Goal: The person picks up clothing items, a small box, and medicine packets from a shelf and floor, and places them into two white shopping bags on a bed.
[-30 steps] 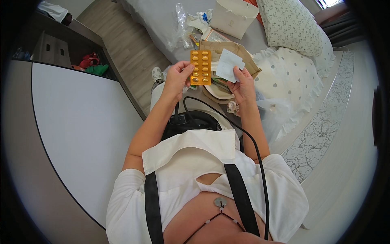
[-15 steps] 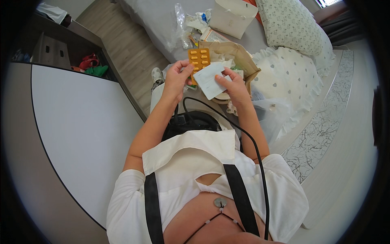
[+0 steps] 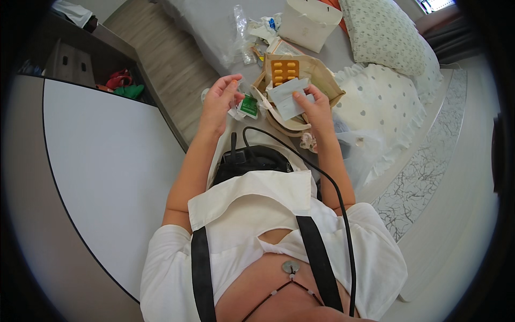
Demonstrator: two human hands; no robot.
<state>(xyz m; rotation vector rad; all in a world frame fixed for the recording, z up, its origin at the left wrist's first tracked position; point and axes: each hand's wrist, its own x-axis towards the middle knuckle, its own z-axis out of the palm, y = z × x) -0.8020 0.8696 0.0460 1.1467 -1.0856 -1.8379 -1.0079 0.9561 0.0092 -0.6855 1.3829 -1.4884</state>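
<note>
In my right hand (image 3: 316, 107) is a pale blue folded paper (image 3: 289, 100), pinched under the thumb. An orange blister pack (image 3: 285, 71) of oval pills sticks up behind the paper, held together with it. Both are above the open tan bag (image 3: 316, 72), which has a pale rim and wrapped items inside. To the left, my left hand (image 3: 221, 102) is raised apart from the pack, its fingers loosely bent and spread, with nothing plainly in them. Just beyond its fingers lies a green and white packet (image 3: 248, 106), partly covered by clear plastic.
A white paper bag (image 3: 308, 24) and a clear plastic bottle (image 3: 240, 21) lie on the grey bed (image 3: 198, 27). Patterned pillows (image 3: 381, 40) are at the right. A black cable (image 3: 327, 180) crosses my lap over a black pouch (image 3: 252, 163). At the left stands a white-topped cabinet (image 3: 107, 177).
My left hand has let go of the blister pack and moved left. The right hand has shifted slightly right with the pack and paper, uncovering the green packet.
</note>
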